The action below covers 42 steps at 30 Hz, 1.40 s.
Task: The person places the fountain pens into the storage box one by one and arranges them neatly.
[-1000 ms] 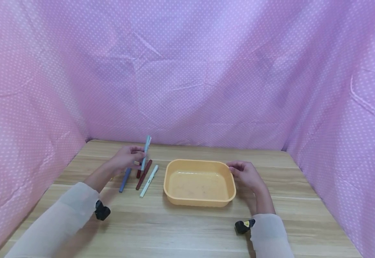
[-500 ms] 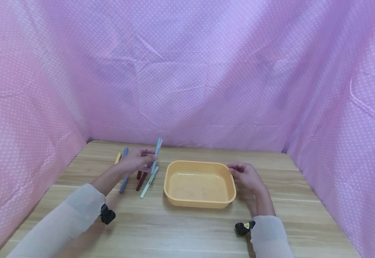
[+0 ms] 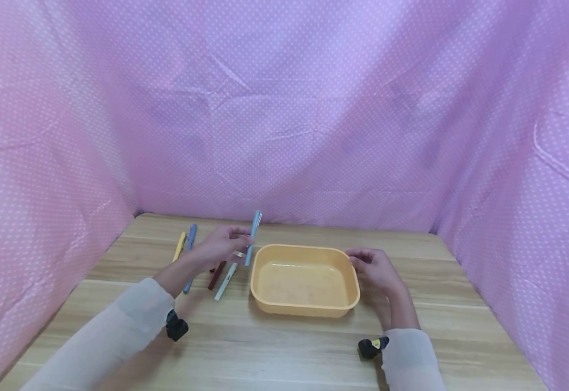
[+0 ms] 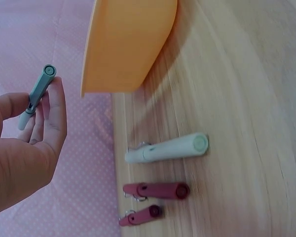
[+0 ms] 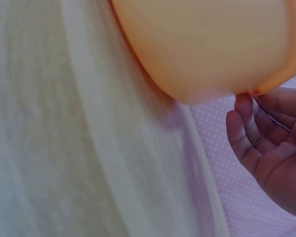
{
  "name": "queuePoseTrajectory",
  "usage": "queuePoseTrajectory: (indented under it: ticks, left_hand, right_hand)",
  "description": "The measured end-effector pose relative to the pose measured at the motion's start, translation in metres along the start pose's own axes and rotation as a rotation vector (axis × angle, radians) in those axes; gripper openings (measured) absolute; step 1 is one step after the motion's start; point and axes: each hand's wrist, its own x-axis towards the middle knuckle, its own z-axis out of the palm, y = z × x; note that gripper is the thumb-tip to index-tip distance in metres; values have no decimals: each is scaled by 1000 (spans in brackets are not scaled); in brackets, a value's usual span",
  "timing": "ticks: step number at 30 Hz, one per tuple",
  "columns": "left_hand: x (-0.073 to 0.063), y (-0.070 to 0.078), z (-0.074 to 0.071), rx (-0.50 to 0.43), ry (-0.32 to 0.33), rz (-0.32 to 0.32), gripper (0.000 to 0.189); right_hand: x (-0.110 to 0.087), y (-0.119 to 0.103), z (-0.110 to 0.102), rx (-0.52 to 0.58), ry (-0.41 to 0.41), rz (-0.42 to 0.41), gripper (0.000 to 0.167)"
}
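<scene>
Polka-dot pink cloth [image 3: 284, 119] hangs around three sides of a wood-grain bench [image 3: 274, 353] in a makeshift booth.

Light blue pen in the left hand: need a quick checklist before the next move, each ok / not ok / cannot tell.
1. Left hand holds the light blue pen: ok, between thumb and fingers.
2. Pen lifted off the table: ok.
3. Tray upright, opening up: ok.
4. Right hand at the tray's rim: ok, touching its right end.
5. Pen over the tray's opening: not ok, it is left of it.
6. Grip firmness: cannot tell.
</scene>
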Motion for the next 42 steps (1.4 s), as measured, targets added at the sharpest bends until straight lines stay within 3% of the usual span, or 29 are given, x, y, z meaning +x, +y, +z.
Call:
queuePoseTrajectory:
  ticks: [25, 42]
  left_hand:
    - [9, -3, 43, -65, -132, 7, 48]
    - [14, -7, 72, -125, -165, 3, 47]
  right_hand:
    - [-1, 0, 1, -2, 4, 3, 29]
    - [1, 1, 1, 0, 6, 7, 28]
